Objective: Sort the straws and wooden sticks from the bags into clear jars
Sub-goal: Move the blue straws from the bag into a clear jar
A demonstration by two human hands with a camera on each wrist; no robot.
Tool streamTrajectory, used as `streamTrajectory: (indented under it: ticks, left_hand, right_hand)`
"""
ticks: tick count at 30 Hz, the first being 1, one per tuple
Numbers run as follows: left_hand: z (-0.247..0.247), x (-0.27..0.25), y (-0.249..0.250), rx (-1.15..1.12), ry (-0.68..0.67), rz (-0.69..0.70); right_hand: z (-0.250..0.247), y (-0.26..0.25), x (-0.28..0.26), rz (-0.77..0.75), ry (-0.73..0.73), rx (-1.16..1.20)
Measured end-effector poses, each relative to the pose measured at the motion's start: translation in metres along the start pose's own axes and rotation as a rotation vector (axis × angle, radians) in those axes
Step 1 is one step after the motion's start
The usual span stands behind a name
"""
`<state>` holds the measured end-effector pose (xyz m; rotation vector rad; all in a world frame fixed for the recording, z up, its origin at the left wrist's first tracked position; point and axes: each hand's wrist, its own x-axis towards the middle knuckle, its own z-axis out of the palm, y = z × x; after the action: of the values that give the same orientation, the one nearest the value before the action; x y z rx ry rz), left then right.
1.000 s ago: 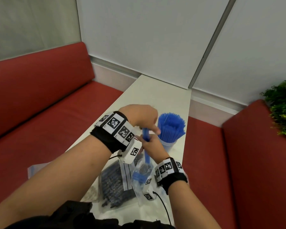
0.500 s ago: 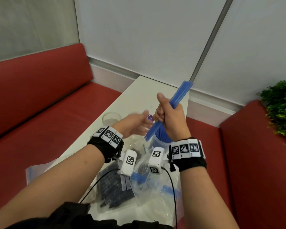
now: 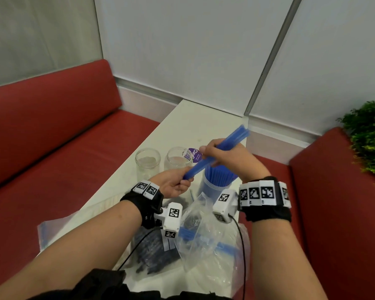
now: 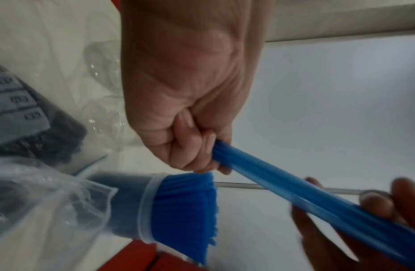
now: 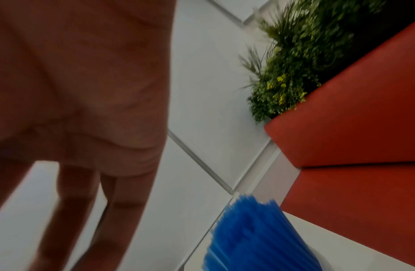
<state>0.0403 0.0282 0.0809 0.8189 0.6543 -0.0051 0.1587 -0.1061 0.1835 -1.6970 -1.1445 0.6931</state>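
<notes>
I see 2 empty clear jars [image 3: 148, 162] at the far left of the table [image 3: 188, 124]. Left hand [image 3: 173, 187] curls around the low end of a blue straw bundle [image 3: 217, 158], likely squaring the tips. Right hand [image 3: 223, 158] grips it mid-length, tilted above the straw-filled jar [image 3: 214, 187], probably for dropping in. Bags [image 3: 204, 241] lie nearest me.

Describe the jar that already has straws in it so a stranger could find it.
On the white table between the red benches, three clear jars stand in a row. It is the rightmost jar, the only one packed with blue straws.
</notes>
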Motion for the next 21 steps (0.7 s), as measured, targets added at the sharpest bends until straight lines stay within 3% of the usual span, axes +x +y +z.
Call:
streamTrajectory:
  ticks: [3, 7, 10, 13, 14, 18, 21]
  left_hand:
    - [-0.012, 0.008, -0.011, 0.012, 0.063, 0.040]
    - [-0.017, 0.022, -0.029, 0.026, 0.191, 0.097]
    - [-0.016, 0.027, -0.051, 0.541, 0.210, 0.109]
    - [-0.018, 0.028, -0.074, 1.404, 0.058, 0.251]
    - [-0.018, 0.027, -0.082, 1.587, -0.009, 0.264]
    - [-0.023, 0.031, -0.112, 2.001, -0.252, 0.245]
    - [-0.030, 0.033, -0.125, 2.238, -0.238, 0.249]
  right_hand:
    - [-0.024, 0.002, -0.003, 0.092, -0.086, 0.034]
    - [-0.038, 0.010, 0.001, 0.134, 0.010, 0.039]
    - [-0.046, 0.021, 0.010, 0.194, 0.071, -0.052]
    - [-0.051, 0.032, 0.018, 0.251, 0.126, -0.144]
    - [-0.052, 0.036, 0.020, 0.262, 0.152, -0.159]
    - [-0.052, 0.049, 0.027, 0.265, 0.274, -0.222]
    - [-0.044, 0.057, 0.028, 0.296, 0.319, -0.294]
